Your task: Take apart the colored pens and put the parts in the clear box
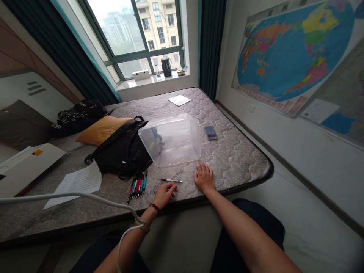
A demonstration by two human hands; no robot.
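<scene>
Head view: along the mattress's (241, 161) near edge, left hand (165, 193), loosely curled, apparently empty, lies beside a pen (170, 180) probably best pinched mid-barrel; right hand (204, 177) rests open-fingered.

You have pens (139, 184) in red, teal and black, plus a white pen (172, 180) with a black end. Your bracelet (155, 207) is red, your trousers (263, 212) dark navy. You face a grey-brown mattress (241, 163) patterned in waves, a black backpack (122, 151), a mustard-orange cushion (104, 129), dark teal curtains (210, 49), and a world map (284, 57) of blue oceans and multicoloured land.
</scene>
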